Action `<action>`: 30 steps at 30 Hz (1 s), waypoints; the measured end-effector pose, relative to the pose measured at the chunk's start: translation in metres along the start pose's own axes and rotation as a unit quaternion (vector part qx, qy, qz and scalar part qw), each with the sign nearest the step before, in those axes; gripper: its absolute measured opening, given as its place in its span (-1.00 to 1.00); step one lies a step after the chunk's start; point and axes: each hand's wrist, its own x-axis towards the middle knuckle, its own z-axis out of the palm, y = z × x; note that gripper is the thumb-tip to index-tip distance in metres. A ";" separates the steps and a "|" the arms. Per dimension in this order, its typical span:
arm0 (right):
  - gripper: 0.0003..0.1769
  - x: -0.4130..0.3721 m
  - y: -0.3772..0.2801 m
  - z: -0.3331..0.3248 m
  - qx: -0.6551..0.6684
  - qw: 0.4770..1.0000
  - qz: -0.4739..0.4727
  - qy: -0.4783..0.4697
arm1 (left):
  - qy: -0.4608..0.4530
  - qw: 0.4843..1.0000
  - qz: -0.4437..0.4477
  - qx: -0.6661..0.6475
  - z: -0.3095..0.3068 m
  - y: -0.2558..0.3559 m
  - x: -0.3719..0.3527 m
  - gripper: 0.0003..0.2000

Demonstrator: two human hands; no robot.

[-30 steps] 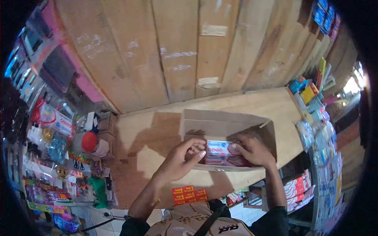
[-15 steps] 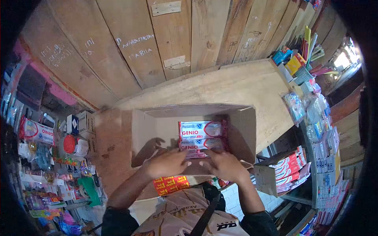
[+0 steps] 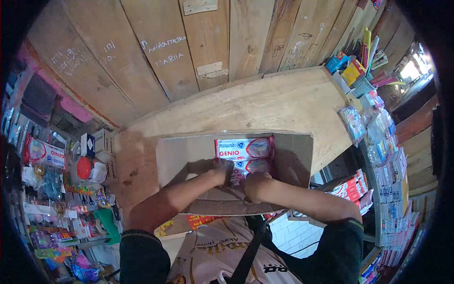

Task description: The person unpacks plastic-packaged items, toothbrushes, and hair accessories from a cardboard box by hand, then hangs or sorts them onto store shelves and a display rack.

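Observation:
Inside an open cardboard box [image 3: 293,161] lie two red, white and blue Formula Genio packs, one behind the other. The far pack [image 3: 255,147] lies flat and is untouched. My left hand [image 3: 221,173] is closed at the left end of the near pack [image 3: 255,166], its fingertips partly hidden. My right hand [image 3: 257,186] is curled over the near side of that same pack, with its fingers mostly out of sight. Both forearms reach in over the box's front wall.
The box stands on a wooden counter [image 3: 227,109] before a plank wall [image 3: 246,38]. At left are crowded goods, including a red-lidded jar [image 3: 84,171] and a green tape dispenser [image 3: 108,227]. Stacked red-and-white boxes [image 3: 347,189] sit at right, near a basket [image 3: 362,86].
Both hands have moved deeper into the box and closed at the near pack. My right elbow has swung outward. The box appears slightly shifted and tilted in view.

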 end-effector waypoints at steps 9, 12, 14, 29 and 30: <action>-0.34 0.130 0.030 0.042 -0.104 0.988 0.045 0.106 | -0.062 0.988 0.023 -0.139 0.014 -0.008 0.018 -0.16; -0.26 0.124 0.041 0.033 0.020 0.990 -0.028 0.137 | -0.010 0.989 -0.093 -0.111 0.010 -0.002 0.002 -0.08; -0.25 0.139 0.050 0.040 0.082 0.986 -0.037 0.139 | 0.040 0.977 -0.137 -0.158 0.021 -0.002 0.006 -0.02; -0.32 0.219 0.108 0.042 0.131 0.987 -0.068 -0.058 | 0.012 0.971 -0.122 -0.206 -0.096 0.001 -0.048 -0.71; -0.36 0.221 0.109 0.037 0.123 0.989 -0.046 -0.074 | 0.010 0.973 -0.123 -0.194 -0.121 0.010 -0.067 -0.74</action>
